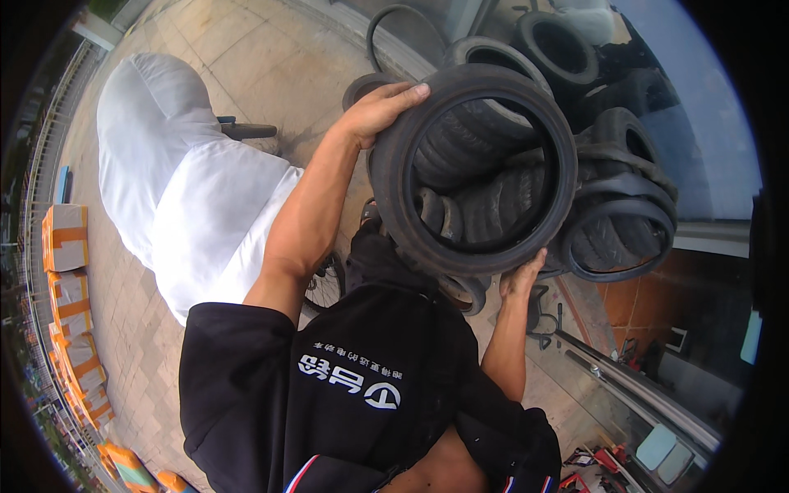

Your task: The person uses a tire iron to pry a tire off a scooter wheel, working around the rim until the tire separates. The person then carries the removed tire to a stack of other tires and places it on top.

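Note:
A black rubber tire (485,82) is raised in front of me, its round opening facing up toward me. My left hand (382,113) grips its upper left rim, thumb on the near side and fingers mostly out of sight behind the rubber. At the lower right edge, my right hand (522,275) presses against the tire from below, with part of its fingers hidden. Through the opening and beyond the tire shows a heap of worn tires (501,201). More tires (559,49) lean at the far right, against the glass.
A large white cloth cover (214,222) drapes over something bulky at my left. Orange-and-white cartons (66,238) line the far left. A spoked wheel (326,283) shows by my left arm. To the right are a glass door's metal bar (633,382) and red tools (604,468) on the floor.

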The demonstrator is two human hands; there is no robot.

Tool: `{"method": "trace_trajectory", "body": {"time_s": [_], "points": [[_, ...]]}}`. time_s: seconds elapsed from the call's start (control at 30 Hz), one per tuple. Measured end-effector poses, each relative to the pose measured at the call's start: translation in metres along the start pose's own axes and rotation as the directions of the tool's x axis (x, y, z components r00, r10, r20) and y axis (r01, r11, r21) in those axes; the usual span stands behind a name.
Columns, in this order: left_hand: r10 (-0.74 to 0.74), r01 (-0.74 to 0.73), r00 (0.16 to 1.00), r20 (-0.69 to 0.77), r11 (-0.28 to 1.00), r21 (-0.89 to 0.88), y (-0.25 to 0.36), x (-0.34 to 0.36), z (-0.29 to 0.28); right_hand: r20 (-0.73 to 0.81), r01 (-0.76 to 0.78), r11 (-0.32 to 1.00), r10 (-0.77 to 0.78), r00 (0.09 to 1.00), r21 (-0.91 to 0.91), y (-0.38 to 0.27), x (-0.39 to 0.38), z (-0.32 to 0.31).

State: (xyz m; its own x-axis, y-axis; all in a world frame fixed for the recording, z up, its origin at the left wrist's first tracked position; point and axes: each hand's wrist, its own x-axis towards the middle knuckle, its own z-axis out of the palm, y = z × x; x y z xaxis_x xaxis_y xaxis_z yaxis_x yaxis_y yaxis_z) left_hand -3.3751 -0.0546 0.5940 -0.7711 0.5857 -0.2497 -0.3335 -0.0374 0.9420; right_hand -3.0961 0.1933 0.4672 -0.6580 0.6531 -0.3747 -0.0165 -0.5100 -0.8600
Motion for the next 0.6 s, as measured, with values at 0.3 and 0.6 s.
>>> {"method": "trace_trajectory", "body": {"time_s": [0.3, 0.6], "points": [[-0.071, 0.051, 0.986, -0.149, 0.990, -0.132, -0.056, -0.012, -0.060, 0.040, -0.063, 0.992, 0.068, 0.997, -0.112, -0.010, 0.021, 0.032], [-0.172, -0.263, 0.862, -0.477, 0.652, -0.711, -0.162, -0.053, -0.146, 0.338, 0.008, 0.932, 0.123, 0.933, -0.361, 0.027, 0.069, 0.066]]}}
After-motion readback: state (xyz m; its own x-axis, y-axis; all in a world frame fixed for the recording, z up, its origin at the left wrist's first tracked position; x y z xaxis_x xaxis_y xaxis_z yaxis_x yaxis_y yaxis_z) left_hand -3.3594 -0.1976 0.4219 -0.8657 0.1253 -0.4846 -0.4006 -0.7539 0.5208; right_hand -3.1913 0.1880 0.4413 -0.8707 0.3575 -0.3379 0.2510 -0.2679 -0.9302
